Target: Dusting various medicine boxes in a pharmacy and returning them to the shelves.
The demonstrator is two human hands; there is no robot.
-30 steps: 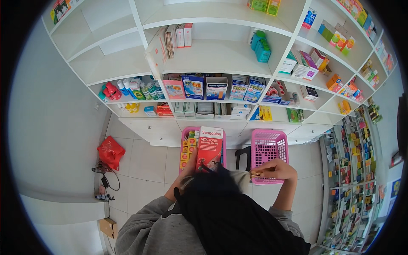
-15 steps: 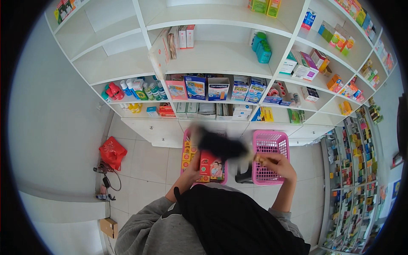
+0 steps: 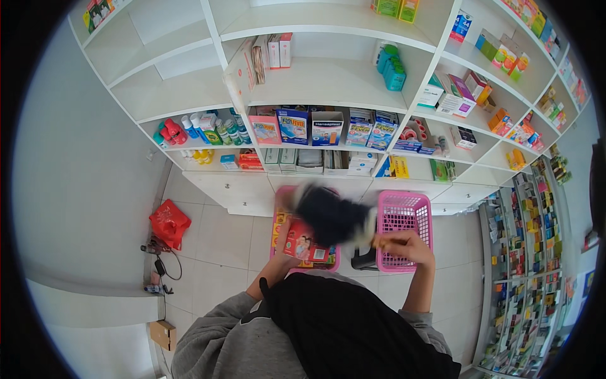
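My left hand (image 3: 281, 258) grips a red box (image 3: 305, 244) with people pictured on it, tilted above the left pink basket (image 3: 277, 205). Several yellow and red packages lie in that basket. From the right, my right hand (image 3: 407, 245) is closed on the thin, light-brown handle of a dark, fluffy duster (image 3: 331, 216). Motion smears the duster's head, which hangs over the box and hides part of the basket. Behind my right hand stands a second pink basket (image 3: 404, 194) with a lattice wall.
White shelves (image 3: 303, 82) ahead carry medicine boxes and bottles, with white drawers (image 3: 221, 191) below. On the floor at left lie a red plastic bag (image 3: 169, 224), cables (image 3: 167, 268) and a small brown carton (image 3: 163, 335). A stocked display rack (image 3: 524, 252) lines the right side.
The red box has been turned in my left hand, from upright to tilted sideways. The duster's blurred head has shifted slightly, while my right hand still grips its handle.
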